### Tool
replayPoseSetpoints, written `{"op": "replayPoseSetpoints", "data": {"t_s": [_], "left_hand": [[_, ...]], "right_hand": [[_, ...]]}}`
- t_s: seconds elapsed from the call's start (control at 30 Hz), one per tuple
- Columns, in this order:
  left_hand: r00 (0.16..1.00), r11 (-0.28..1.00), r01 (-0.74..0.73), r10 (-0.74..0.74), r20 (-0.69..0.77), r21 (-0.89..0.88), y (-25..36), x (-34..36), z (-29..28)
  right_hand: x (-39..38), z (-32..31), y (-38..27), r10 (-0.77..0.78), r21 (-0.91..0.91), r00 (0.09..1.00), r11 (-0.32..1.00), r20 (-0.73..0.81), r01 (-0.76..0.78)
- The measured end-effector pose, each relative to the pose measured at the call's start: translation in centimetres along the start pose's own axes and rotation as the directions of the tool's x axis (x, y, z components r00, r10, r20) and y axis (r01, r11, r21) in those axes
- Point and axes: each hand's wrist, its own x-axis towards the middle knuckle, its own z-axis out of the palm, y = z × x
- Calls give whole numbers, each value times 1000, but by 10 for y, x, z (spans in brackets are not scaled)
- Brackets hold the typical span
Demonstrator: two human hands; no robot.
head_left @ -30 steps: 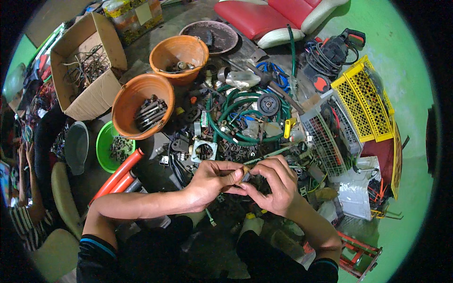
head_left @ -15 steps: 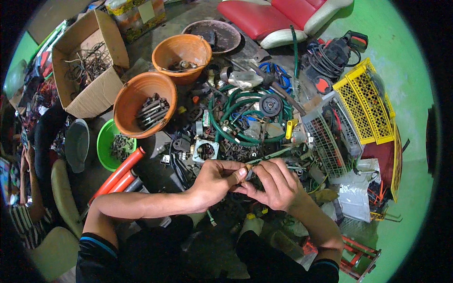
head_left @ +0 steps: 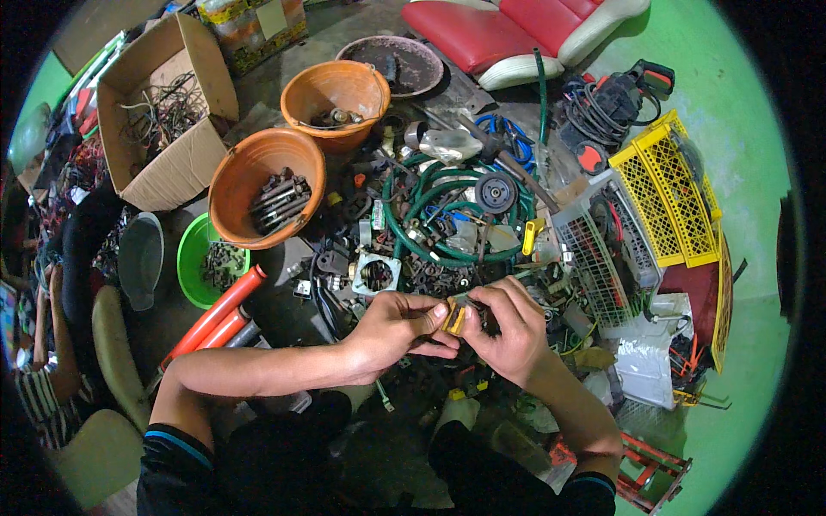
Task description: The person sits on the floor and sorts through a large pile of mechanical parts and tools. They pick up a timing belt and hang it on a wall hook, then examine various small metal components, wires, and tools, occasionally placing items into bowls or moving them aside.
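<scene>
A small yellow and dark part (head_left: 455, 317) is pinched between my two hands, above the heap on the floor. My left hand (head_left: 397, 329) grips it with thumb and forefinger from the left. From the right, my right hand (head_left: 509, 331) holds it the same way, its thumb along the part's edge. Its exact kind I cannot make out. Just beyond my hands lie a pale square metal frame (head_left: 376, 274) and a pile of small dark metal pieces. Farther off are a coiled green hose (head_left: 411, 225) and a black pulley wheel (head_left: 496, 193).
To the left stand orange buckets (head_left: 225, 193) with metal parts, a green basin (head_left: 191, 279) and a cardboard box (head_left: 172, 185) of wires. Red tubes (head_left: 215, 316) lie by my left arm. Yellow crates (head_left: 662, 189) and a red seat (head_left: 456, 39) border the right and far sides. Another person's arm (head_left: 57, 322) shows far left.
The small part has been turned between my fingers, so more of its yellow side shows. My right hand has shifted its grip, and its fingers are higher.
</scene>
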Motion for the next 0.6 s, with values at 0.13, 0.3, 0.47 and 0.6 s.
{"op": "replayPoseSetpoints", "data": {"t_s": [0.13,0.3,0.47,0.6], "left_hand": [[999,1000,-18,17,33,24,-2,4,-5],[999,999,-36,37,28,-20,-1,6,-27],[968,973,-215,224,-110,86,10,15,-60],[879,911,-319,388,-278,262,33,15,-107]], "right_hand": [[-4,-1,1,222,127,975,968,-19,-218],[-12,0,16,521,506,848,760,-99,-408],[-17,-2,15,730,745,638,280,245,-606],[-19,8,21,709,610,617,332,342,-719]]}}
